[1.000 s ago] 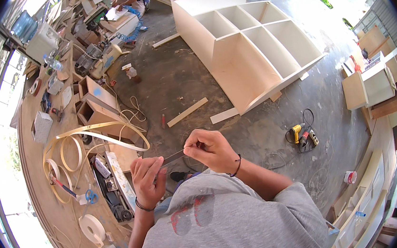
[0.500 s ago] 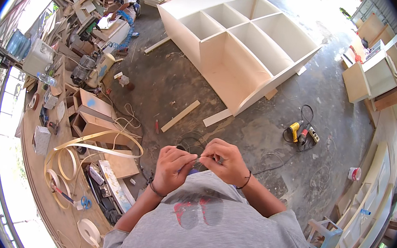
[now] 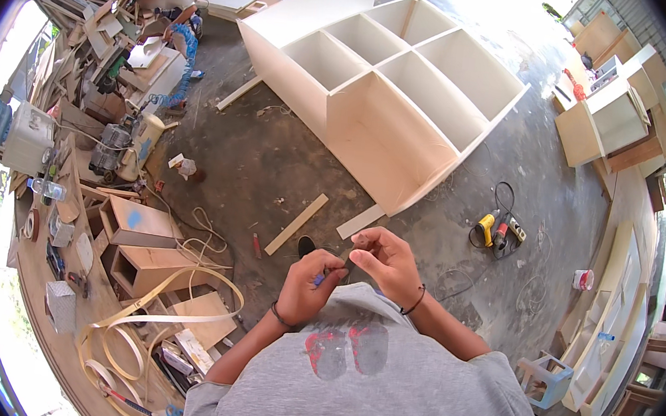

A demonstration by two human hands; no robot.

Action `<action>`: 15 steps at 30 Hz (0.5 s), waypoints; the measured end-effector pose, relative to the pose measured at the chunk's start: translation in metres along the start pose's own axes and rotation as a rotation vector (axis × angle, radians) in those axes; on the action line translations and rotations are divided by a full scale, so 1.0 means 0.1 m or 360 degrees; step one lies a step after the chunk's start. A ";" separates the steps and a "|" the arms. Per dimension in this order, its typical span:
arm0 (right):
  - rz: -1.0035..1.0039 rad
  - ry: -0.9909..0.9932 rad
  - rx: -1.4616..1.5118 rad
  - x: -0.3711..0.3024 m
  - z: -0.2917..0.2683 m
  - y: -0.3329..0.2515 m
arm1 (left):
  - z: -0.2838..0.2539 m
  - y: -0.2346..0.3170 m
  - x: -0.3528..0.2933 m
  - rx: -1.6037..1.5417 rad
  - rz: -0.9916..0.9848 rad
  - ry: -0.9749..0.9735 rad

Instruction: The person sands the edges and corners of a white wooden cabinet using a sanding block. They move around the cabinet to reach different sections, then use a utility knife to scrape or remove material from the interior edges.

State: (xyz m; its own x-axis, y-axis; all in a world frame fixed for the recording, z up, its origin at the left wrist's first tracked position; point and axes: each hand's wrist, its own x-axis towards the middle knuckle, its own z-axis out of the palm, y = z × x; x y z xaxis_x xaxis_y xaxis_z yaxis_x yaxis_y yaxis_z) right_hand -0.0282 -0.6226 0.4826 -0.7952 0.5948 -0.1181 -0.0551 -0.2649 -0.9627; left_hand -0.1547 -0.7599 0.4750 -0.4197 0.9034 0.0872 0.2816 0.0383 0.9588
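Note:
My left hand (image 3: 309, 287) is closed in front of my grey shirt, thumb and fingertips pinched together. Whatever sits in that pinch is too small to make out. Close beside it, a little higher, my right hand (image 3: 385, 267) has curled fingers with the thumb raised near them; anything between its fingertips cannot be made out. The two hands almost meet at the fingertips. Beyond them on the floor lie a pale wooden strip (image 3: 297, 225) and a whitish strip (image 3: 360, 223). The nearest big thing is an unfinished shelf cabinet (image 3: 384, 137) with several compartments, lying on the floor.
A yellow power drill (image 3: 484, 227) and a red power tool (image 3: 500, 234) lie on the floor at right with cords. Left, coiled edge-banding strip (image 3: 202, 316) spreads over wooden boxes (image 3: 139, 221). A person (image 3: 176, 20) sits by stacked boards. A blue-grey stool (image 3: 547, 381) stands lower right.
My fingertips have drawn slightly apart. The right hand has turned, its thumb now pointing upward. The view has swung a little, shifting the cabinet left in it.

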 end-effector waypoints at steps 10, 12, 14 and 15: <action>0.0323 -0.0128 0.0052 1.30 0.57 0.11 | -1.06 -0.42 0.90 -0.0003 -0.0025 0.0049; 0.0387 0.0032 0.0158 1.61 0.49 0.21 | -1.17 -0.61 1.12 0.0016 -0.0045 0.0089; 0.0448 0.0252 0.0291 2.01 0.35 0.32 | -1.26 -0.91 1.36 -0.0015 -0.0076 0.0208; 0.0480 0.0349 0.0273 2.21 0.24 0.40 | -1.31 -1.10 1.48 -0.0122 -0.0225 0.0286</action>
State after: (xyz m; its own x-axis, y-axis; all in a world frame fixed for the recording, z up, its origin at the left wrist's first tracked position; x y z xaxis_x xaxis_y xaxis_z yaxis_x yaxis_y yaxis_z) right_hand -0.2206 -0.5199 0.4237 -0.6444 0.6139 -0.4558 0.0461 -0.5639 -0.8246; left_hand -0.3605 -0.6861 0.4183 -0.5990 0.8007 -0.0095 0.1457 0.1206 0.9819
